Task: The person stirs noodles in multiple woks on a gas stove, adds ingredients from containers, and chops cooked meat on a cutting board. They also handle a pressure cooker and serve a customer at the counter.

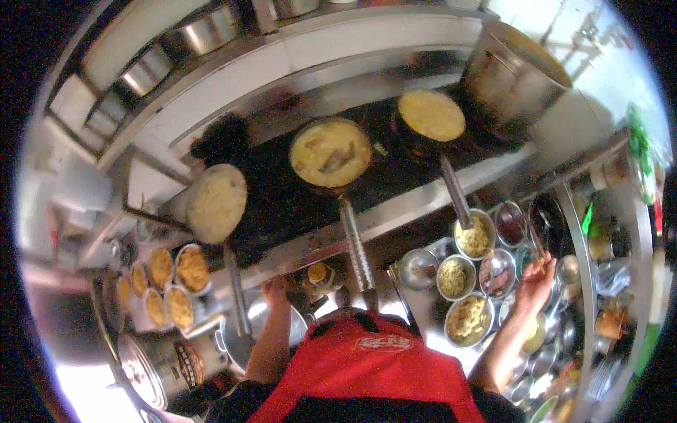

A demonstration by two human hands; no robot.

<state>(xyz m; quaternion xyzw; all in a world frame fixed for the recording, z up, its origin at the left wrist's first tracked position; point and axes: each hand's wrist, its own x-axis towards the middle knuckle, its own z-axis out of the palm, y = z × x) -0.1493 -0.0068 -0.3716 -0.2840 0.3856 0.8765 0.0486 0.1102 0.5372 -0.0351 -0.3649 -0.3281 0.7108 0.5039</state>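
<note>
My right hand [535, 281] is raised over the bowls at the right, its fingers closed around a thin utensil [535, 240] that looks like metal tongs. Under and beside it stand metal bowls with shredded pale food [474, 236], chopped greenish food [456, 277], pinkish pieces [497, 272] and pale yellow chunks [469, 320]. At the stove's front edge is my left hand [274, 292]; its fingers are blurred, and I cannot make out what they touch. Three long-handled pans hold round yellow food: left [217, 203], middle [330, 152], right [431, 115]. A brownish strip lies on the middle one.
A big stockpot [515, 79] stands at the stove's back right. Several bowls of orange-brown food [193, 268] sit at the left. Below my left hand is a large metal pot [259, 317]. The middle pan's handle [357, 248] juts towards my red apron [370, 365].
</note>
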